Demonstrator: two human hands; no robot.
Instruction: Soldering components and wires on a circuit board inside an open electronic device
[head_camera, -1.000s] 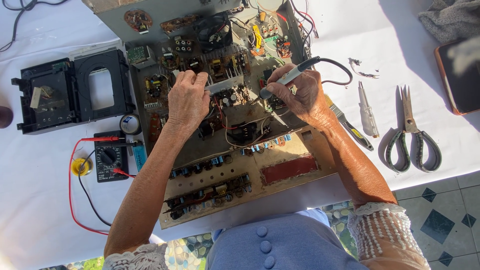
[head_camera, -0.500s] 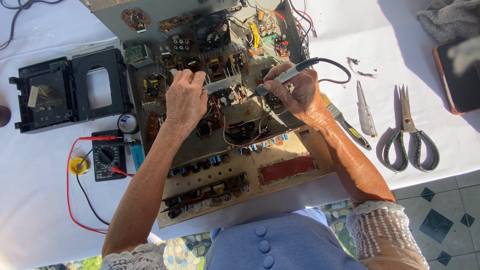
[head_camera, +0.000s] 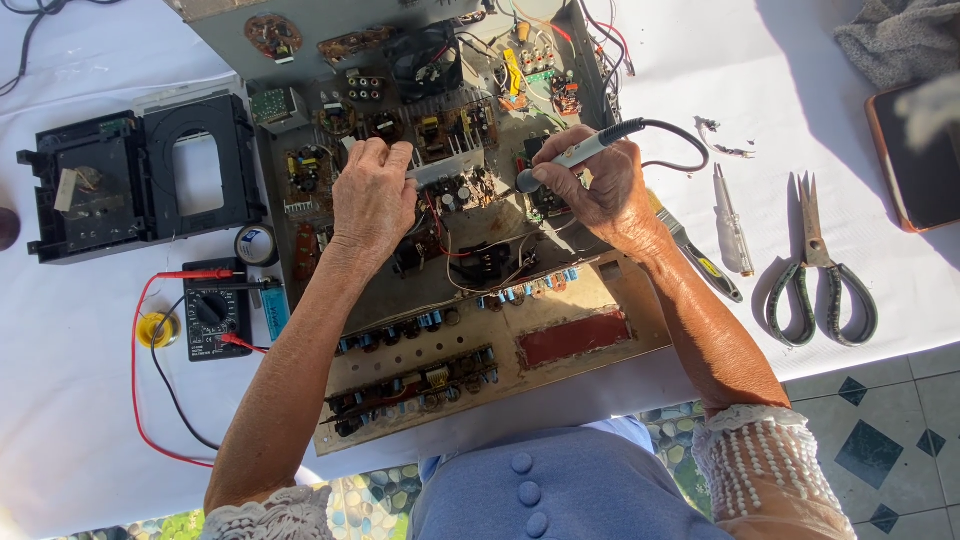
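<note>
Right hand (head_camera: 600, 190) holds a soldering iron (head_camera: 575, 157) in a pen-like grip, fingers wrapped tight on the pale handle. The iron's long axis runs from upper right, where the black cord (head_camera: 672, 140) leaves the handle, down to lower left, where the tip end sits over the middle of the open chassis (head_camera: 480, 330). Exact contact point of the tip cannot be told; it is small and partly masked by the fingers.

Left hand (head_camera: 372, 200) lies palm down on the circuit boards, just left of the iron's tip. Fingers curled, fingertips at the upper edge of a metal heat-sink strip (head_camera: 450, 165); whether they pinch anything there cannot be seen.

Key relation: the tip points leftward toward the left hand. The two hands are near but apart, with a cluster of small board components between them. The right hand is the nearer one to the work spot under the tip.

Around: black multimeter (head_camera: 212, 315) with red leads on the desk (head_camera: 80, 400) at left, screwdriver (head_camera: 732, 220) and scissors (head_camera: 820, 280) well to the right, untouched.
</note>
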